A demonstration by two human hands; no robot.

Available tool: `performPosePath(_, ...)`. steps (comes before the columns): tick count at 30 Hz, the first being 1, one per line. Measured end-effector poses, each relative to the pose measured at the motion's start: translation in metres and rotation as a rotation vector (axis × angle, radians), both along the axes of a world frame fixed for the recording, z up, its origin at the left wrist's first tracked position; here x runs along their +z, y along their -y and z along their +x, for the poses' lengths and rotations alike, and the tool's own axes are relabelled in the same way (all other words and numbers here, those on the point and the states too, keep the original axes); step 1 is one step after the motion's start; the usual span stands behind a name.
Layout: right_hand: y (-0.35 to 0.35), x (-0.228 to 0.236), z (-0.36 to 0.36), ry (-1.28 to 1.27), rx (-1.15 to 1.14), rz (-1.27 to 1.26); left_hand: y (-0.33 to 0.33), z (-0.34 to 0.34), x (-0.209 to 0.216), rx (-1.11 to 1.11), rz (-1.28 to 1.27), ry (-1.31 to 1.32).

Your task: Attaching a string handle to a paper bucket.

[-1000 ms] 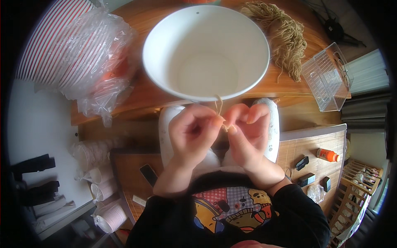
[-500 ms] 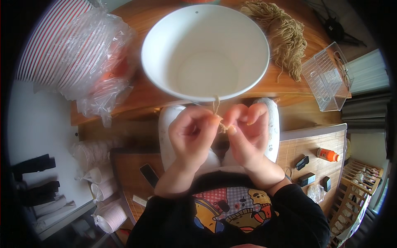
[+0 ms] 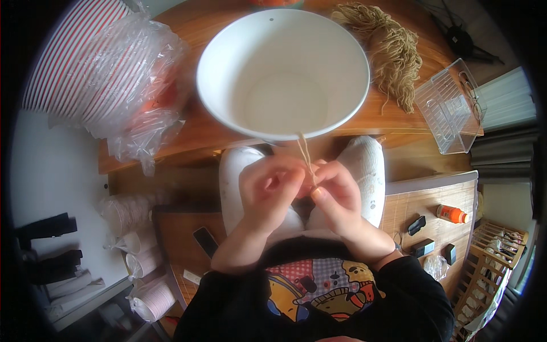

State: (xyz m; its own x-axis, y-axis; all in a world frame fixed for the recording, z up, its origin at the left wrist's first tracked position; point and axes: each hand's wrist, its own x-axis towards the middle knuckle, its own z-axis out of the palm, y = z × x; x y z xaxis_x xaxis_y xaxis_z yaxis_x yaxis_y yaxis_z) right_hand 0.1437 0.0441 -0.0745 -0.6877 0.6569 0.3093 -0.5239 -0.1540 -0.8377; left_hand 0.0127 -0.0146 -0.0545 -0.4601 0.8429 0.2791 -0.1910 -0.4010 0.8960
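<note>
A large white paper bucket (image 3: 228, 62) stands at the table's front edge, its mouth toward me. From its near rim hangs a loop of beige twine (image 3: 307, 155), two strands running down between my hands. My right hand (image 3: 339, 199) pinches the lower end of the strands between thumb and index finger. My left hand (image 3: 268, 191) is closed against the twine from the left, thumb pressed to its curled fingers. Its grip is partly hidden. Both hands are over my lap, just below the rim.
A bundle of beige twine (image 3: 396, 54) lies right of the bucket, near a clear plastic tray (image 3: 447, 108) with glasses. At left are nested striped buckets (image 3: 74, 57) in clear plastic. Lower down sit a phone (image 3: 205, 242), an orange bottle (image 3: 452, 214) and several wrapped cup stacks (image 3: 154, 299).
My right hand has moved down and slightly left, drawing the twine into two longer, straighter strands. My left hand has shifted slightly right and down.
</note>
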Motion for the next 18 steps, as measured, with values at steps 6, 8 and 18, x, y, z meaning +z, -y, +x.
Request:
performPosePath(6,0.0026,-0.0020,0.0014,0.042,-0.068,-0.022,0.0018,0.0008,-0.0077,-0.051,0.005,-0.160)
performPosePath(8,0.0023,0.0018,0.0023,0.068,-0.067,-0.008,0.0031,-0.0011,-0.0101,-0.073,-0.021,-0.208)
performPosePath(18,0.0035,-0.0007,0.0034,0.072,-0.050,-0.010,0.0102,-0.0039,-0.0080,-0.115,-0.104,-0.177)
